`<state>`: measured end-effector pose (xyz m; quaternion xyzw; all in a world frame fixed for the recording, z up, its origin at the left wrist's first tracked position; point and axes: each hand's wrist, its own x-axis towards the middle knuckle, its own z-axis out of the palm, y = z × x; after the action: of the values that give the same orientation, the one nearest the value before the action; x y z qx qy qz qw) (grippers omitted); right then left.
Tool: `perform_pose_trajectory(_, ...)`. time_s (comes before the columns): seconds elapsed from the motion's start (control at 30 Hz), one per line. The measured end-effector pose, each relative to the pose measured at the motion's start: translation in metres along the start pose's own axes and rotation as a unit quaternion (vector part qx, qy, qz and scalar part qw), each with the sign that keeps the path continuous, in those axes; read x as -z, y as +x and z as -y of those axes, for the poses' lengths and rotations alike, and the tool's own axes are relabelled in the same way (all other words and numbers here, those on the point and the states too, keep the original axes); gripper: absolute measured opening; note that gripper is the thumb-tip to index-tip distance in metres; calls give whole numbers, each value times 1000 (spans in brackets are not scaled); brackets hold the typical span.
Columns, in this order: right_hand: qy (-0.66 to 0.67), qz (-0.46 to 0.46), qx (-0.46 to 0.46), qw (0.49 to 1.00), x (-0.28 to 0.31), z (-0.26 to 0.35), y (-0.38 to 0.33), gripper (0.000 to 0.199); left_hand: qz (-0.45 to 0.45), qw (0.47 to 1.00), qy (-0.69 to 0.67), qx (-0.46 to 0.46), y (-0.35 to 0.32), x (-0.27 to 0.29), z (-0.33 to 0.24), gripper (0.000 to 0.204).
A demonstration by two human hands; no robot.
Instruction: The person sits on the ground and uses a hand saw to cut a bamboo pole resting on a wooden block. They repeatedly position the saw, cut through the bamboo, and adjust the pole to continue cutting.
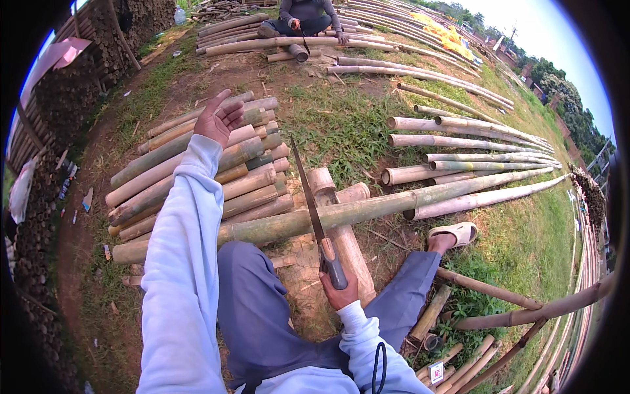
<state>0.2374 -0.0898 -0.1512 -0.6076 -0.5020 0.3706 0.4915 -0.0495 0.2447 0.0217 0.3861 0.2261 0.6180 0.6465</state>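
The left arm is stretching forward and up in a pale sleeve, its hand (218, 119) hanging open with fingers loosely spread and the palm facing right. The right arm is bending close to the body, its hand (340, 293) wrapping a tight fist. Both legs are spreading apart, the right foot pointing out to the right.

Head camera looks down, close over lap and ground.

Open grassy yard (341, 125) in daylight, bare dirt patches (72, 249), stacked bamboo wall (59, 98) left, distant trees (558, 85), pale sky (545, 33)
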Motion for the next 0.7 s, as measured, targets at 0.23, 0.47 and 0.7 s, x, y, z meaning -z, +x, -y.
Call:
perform_pose_trajectory(0.23,-4,0,-13,1000,1,-13,-2,25,-20,977,178,-114,-84,-91,-5,67)
perform_pose_trajectory(0.47,-13,-21,-8,1000,10,-13,1,26,8,849,227,-476,-188,-183,-57,79)
perform_pose_trajectory(0.7,10,-3,-6,1000,0,-7,-2,24,64,582,222,-780,-256,-187,-100,56)
